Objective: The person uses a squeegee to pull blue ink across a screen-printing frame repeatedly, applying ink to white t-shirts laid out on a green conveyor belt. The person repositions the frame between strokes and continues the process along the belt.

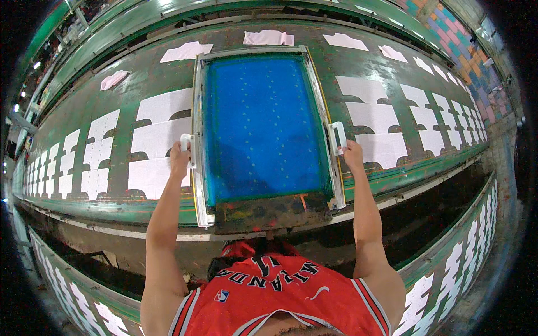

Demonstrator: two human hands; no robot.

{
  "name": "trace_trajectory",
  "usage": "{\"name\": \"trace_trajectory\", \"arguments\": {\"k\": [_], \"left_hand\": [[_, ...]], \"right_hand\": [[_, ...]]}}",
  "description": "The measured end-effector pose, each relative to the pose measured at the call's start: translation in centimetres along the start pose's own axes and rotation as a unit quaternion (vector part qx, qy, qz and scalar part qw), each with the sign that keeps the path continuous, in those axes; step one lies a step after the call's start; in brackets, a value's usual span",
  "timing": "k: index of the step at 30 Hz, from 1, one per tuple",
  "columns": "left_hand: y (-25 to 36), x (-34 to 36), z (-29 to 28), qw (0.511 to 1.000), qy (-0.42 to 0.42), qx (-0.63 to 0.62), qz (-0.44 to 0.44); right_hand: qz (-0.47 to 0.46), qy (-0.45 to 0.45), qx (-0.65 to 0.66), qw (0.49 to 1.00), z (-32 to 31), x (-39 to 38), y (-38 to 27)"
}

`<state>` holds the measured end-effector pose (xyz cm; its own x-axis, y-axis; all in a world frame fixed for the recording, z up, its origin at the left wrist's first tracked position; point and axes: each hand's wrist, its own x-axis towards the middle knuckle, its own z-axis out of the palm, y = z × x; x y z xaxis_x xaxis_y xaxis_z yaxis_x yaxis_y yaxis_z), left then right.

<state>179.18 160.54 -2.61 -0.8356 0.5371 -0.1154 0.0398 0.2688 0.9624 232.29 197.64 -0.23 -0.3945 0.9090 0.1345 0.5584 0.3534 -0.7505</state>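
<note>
In the head view, a screen-printing frame [263, 129] with blue mesh lies flat on the long green table [120, 199], among rows of white fabric pieces [154, 137]. The left hand [179, 158] has its grip closed around the frame's left white handle [186, 147]. The right hand [353, 153] has its grip closed at the base of the right handle [338, 137].

Long green table [120, 162] carries white fabric pieces [159, 137] and a blue screen frame [263, 126].

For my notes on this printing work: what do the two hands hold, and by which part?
A screen-printing frame with blue mesh. The left hand grips its left white handle, the right hand its right white handle.
</note>
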Motion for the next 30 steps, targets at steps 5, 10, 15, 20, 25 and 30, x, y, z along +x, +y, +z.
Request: {"name": "trace_trajectory", "arguments": {"k": [5,10,15,20,25,30], "left_hand": [[0.0,-1.6,0.9,0.999,0.029,0.016,0.033],[-1.0,-1.4,1.4,0.999,0.016,-0.042,0.011],[-2.1,-1.1,1.8,0.999,0.023,-0.024,-0.006],[-1.0,-2.0,2.6,1.000,0.017,-0.010,0.009],[0.2,-3.1,3.2,1.000,0.009,-0.006,0.008],[0.6,-3.3,3.9,1.000,0.004,0.026,0.017]], "right_hand": [[0.029,-0.032,-0.008,0.999,-1.0,-0.4,0.7],[-0.002,-0.017,-0.015,1.000,-1.1,-0.4,1.3],[0.021,-0.024,0.001,1.000,-1.7,-0.3,1.3],[0.045,-0.013,-0.022,0.999,-2.3,-0.1,1.8],[0.018,-0.005,-0.032,0.999,-2.6,0.5,3.0],[0.009,-0.009,-0.045,0.999,-2.6,1.2,5.0]]}}
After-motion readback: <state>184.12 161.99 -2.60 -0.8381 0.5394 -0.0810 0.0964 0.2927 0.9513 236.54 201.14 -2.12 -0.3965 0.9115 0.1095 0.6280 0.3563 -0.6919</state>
